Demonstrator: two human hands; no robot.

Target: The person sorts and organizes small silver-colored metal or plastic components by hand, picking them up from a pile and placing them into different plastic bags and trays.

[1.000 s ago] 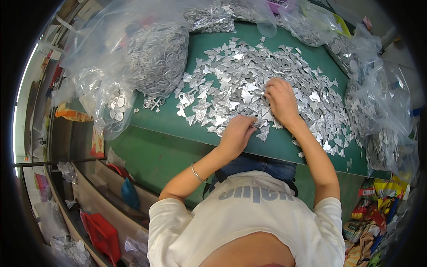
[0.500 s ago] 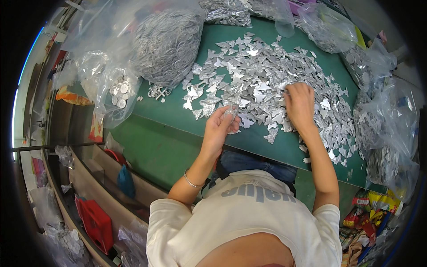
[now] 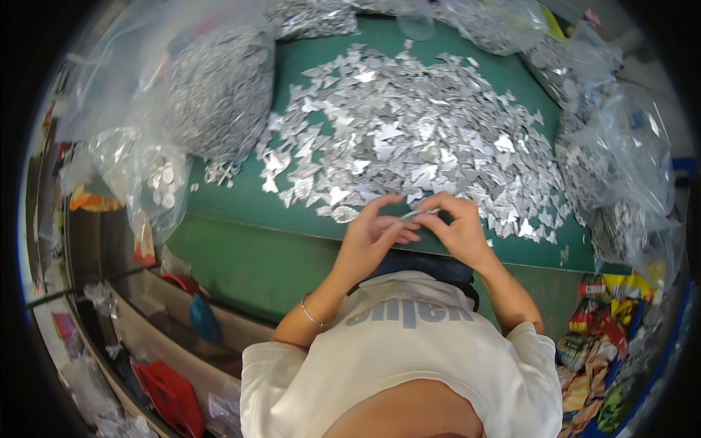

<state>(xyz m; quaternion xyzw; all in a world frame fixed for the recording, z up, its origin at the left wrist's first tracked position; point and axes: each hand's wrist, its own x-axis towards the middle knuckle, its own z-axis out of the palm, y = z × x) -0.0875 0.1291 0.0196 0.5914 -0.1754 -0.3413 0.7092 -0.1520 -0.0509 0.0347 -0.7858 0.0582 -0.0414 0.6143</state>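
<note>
I sit at a green-topped work table (image 3: 467,44) whose front panel (image 3: 241,255) is painted the same green. Even, bright light falls on it from above, with no hard shadows. To my left, low down, stands a tan open shelf unit (image 3: 139,314) holding a red plastic container (image 3: 171,398) and a blue object (image 3: 204,321). A dark metal rail (image 3: 80,288) crosses in front of it. To my right, a heap of colourful printed wrappers (image 3: 595,350) lies on the floor beside a blue edge (image 3: 668,328).
</note>
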